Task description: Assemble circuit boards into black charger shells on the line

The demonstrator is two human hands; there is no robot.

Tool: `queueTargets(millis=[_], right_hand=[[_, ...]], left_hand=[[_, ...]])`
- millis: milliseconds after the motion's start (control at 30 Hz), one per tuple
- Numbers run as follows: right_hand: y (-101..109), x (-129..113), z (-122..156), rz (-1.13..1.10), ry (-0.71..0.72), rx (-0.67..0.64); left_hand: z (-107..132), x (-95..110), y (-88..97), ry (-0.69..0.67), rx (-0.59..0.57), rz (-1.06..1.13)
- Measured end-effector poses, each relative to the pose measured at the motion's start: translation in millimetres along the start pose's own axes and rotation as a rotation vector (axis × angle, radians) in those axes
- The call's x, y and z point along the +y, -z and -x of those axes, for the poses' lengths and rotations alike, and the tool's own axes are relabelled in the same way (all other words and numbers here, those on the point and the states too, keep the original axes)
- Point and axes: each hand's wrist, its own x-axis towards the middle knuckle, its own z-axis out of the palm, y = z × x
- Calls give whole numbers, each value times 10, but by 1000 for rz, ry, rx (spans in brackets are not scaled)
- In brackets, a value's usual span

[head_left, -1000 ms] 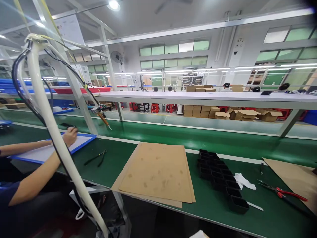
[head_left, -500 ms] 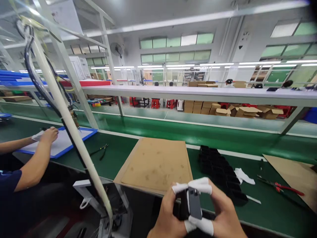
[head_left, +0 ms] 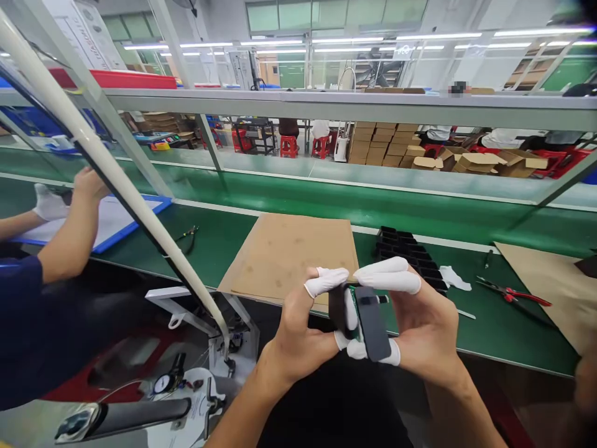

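My left hand (head_left: pixel 296 326), with white finger covers on its fingertips, grips a black box-shaped housing (head_left: pixel 336 309) by its top and bottom. My right hand (head_left: pixel 426 320), in the same covers, pinches a dark flat panel (head_left: pixel 375 330) at its upper and lower ends. Between housing and panel shows the edge of a green circuit board, along with a white piece that I cannot make out. Both parts are held close together above the bench's front edge. Behind them lies a brown cardboard sheet (head_left: pixel 298 249).
Black trays (head_left: pixel 405 246), a white scrap (head_left: pixel 454 278) and red-handled pliers (head_left: pixel 517 297) lie to the right. Another pair of pliers (head_left: pixel 189 236) is on the left. A co-worker's hand (head_left: pixel 88 183) is over a blue-edged board (head_left: pixel 109 233). A pale pole (head_left: pixel 116 168) slants across the left side.
The view has tipped downward. The panel stands farther from the housing, and the green board's edge shows between them. The co-worker's hands have moved apart.
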Motion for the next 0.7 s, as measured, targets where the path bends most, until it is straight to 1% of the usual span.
queueTargets(millis=[67, 167, 233, 367, 433, 500, 600, 700], right_hand=[[-22, -5, -22, 3, -36, -23], [-14, 10, -51, -5, -92, -70], [22, 31, -69, -31, -114, -89], [129, 26, -156, -30, -113, -122], [175, -12, -214, 13, -106, -162], [208, -55, -248, 40, -126, -168], [229, -96, -214, 8, -190, -106], [223, -107, -108, -101, -244, -53]], left_hand=[[11, -11, -26, 18, 31, 43], [36, -12, -74, 102, 92, 98], [57, 0, -96, 164, 121, 96], [84, 29, -121, 218, 123, 77], [87, 28, -143, 199, 123, 66], [90, 15, -175, 151, 121, 58], [116, 0, -230, 89, 109, 74], [165, 12, -276, 91, 94, 69]])
